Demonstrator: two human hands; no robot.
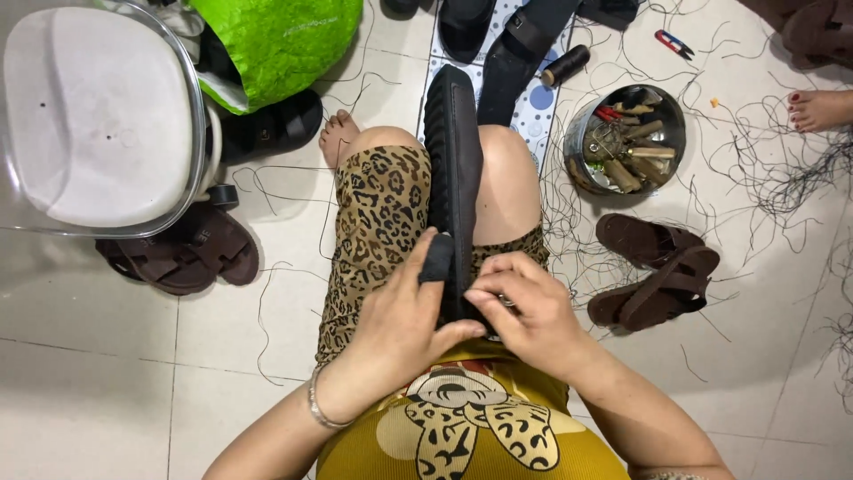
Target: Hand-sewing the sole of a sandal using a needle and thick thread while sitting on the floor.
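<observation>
A black sandal (pixel 453 160) stands on edge between my knees, sole ridges facing left, toe pointing away from me. My left hand (pixel 404 324) grips its near end, the thumb over a black strap and the fingers under the sole. My right hand (pixel 524 311) pinches at the same near end with fingertips together, a small metal thing just showing between them. A silver bracelet (pixel 320 411) is on my left wrist.
A round metal tin (pixel 579 156) of tools and spools sits to the right, with brown sandals (pixel 657 276) below it. More brown sandals (pixel 182 253) lie left under a white stool (pixel 98 116). A green bag (pixel 280 40), black thread spool (pixel 566 64), snips (pixel 675 43) and loose threads lie about. Another person's foot (pixel 817 108) is at far right.
</observation>
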